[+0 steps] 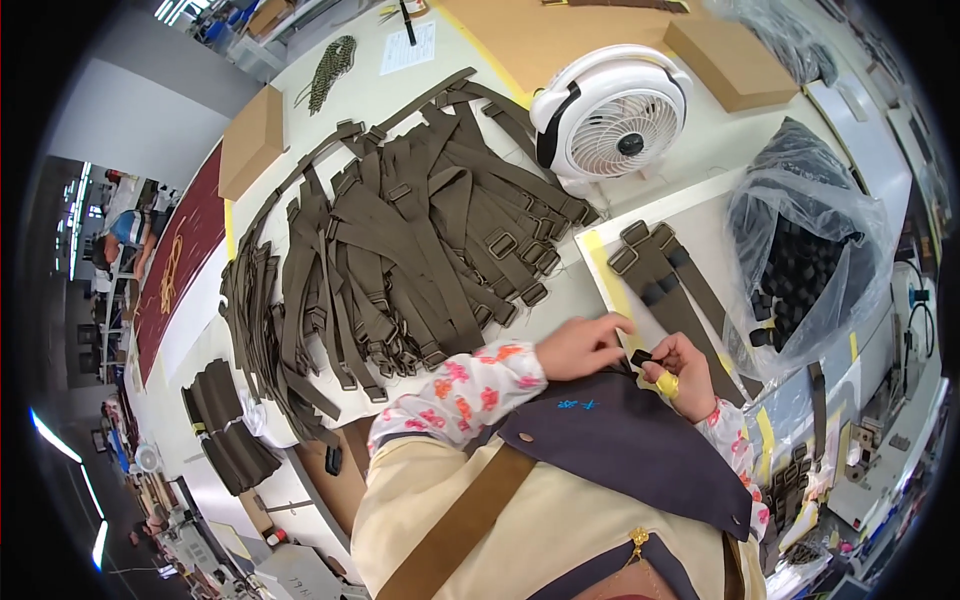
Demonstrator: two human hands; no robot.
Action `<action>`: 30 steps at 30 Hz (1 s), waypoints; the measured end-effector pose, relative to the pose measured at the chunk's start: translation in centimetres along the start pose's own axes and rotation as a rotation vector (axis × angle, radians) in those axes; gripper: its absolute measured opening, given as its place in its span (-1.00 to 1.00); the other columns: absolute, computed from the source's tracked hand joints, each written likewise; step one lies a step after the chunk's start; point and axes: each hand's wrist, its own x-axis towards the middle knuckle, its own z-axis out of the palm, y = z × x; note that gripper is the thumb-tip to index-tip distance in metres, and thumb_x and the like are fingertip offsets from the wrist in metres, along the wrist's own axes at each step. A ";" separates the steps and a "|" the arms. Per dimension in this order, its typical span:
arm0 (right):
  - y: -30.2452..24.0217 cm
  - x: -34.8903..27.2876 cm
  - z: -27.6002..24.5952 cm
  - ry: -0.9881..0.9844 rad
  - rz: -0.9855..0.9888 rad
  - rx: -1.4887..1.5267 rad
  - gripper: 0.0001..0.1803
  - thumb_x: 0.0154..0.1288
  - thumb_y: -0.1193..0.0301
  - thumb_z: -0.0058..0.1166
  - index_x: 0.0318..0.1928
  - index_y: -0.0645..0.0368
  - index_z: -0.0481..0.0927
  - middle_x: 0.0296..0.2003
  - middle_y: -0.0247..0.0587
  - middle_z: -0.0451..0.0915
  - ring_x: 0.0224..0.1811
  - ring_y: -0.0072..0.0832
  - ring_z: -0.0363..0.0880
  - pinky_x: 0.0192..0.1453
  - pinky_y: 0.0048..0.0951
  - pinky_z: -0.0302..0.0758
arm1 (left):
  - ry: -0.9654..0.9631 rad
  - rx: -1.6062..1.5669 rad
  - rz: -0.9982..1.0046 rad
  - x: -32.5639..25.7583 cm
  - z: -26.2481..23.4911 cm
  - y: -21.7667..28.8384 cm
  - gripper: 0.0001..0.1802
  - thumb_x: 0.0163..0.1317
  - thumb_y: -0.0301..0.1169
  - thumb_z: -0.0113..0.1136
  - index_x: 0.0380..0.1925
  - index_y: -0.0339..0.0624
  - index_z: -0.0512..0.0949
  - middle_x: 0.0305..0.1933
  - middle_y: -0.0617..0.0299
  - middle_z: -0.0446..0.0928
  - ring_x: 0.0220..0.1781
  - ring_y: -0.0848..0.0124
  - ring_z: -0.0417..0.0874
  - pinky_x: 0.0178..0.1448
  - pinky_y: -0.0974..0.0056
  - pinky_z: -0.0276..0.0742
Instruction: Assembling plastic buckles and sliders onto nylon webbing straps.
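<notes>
Pinching a half-hidden black buckle (pixel 641 357), both hands' fingers (pixel 612 330) clamp together.

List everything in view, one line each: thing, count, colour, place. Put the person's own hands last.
Webbing straps with buckles: a big pile, olive-brown, middle of the table.
Straps laid flat: a few, olive-brown, on the white board by the hands.
Desk fan: one, white, behind the pile.
Plastic bag of small black parts: one, clear, on the right.
Cardboard boxes: at least two, brown, far table edges.
Strap bundle: one, dark olive, lower left.
Small black clip: one, between the hands.
Left hand: touches the clip.
Right hand: holds the clip; a yellow guard on one finger.
</notes>
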 end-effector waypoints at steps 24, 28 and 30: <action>-0.8 0.1 0.7 -0.002 0.069 0.310 -0.66 0.23 0.44 0.00 -0.02 0.34 0.36 -0.20 -0.11 0.55 -0.22 -0.51 0.54 -0.15 -0.56 0.46 | 0.426 0.813 0.190 -3.2 -11.4 1.7 -0.66 -0.04 -0.61 0.07 -0.20 -0.06 0.48 -0.46 0.21 0.45 -0.37 0.24 0.51 -0.20 0.24 0.40; -2.4 0.8 1.4 0.004 0.037 0.433 -0.62 0.24 0.36 0.01 0.01 0.30 0.36 -0.11 -0.11 0.52 -0.10 -0.45 0.52 -0.05 -0.51 0.44 | 0.298 0.784 0.558 0.6 -8.3 4.5 -0.68 -0.11 -0.50 0.21 -0.27 -0.03 0.48 -0.45 0.29 0.44 -0.59 0.30 0.47 -0.56 0.30 0.40; -3.1 0.9 1.4 0.037 0.040 0.575 -0.65 0.24 0.34 0.01 -0.02 0.25 0.39 -0.14 -0.19 0.53 -0.09 -0.48 0.51 -0.03 -0.52 0.42 | 0.091 0.800 0.627 1.8 -7.0 5.7 -0.69 -0.15 -0.42 0.26 -0.32 -0.02 0.47 -0.41 0.27 0.43 -0.52 0.35 0.49 -0.52 0.33 0.42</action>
